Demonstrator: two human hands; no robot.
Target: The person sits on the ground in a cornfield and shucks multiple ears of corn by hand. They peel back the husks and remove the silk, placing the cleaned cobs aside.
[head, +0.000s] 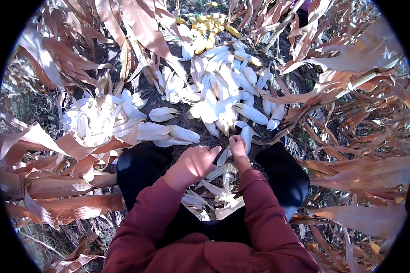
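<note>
My left hand (196, 163) is bent in front of my lap, its thumb and a finger pointing right towards the other hand. Its palm side is hidden, so what it may hold does not show. Close by on the right, my right hand (238, 146) has its fingers curled; their inner side is turned from view. A pale corn husk piece (223, 156) shows between the two hands. Just beyond the right hand lies a white-husked corn ear (247, 138). Loose stripped husks (222, 192) lie on the ground between my knees.
Ahead is a heap of corn ears in pale husks (222, 92), with bare yellow cobs (208, 27) behind it. Pale husks pile up (95, 117) on the left, and a single husked ear (163, 114) lies between the piles. Dry corn stalks and leaves (355, 170) crowd both sides.
</note>
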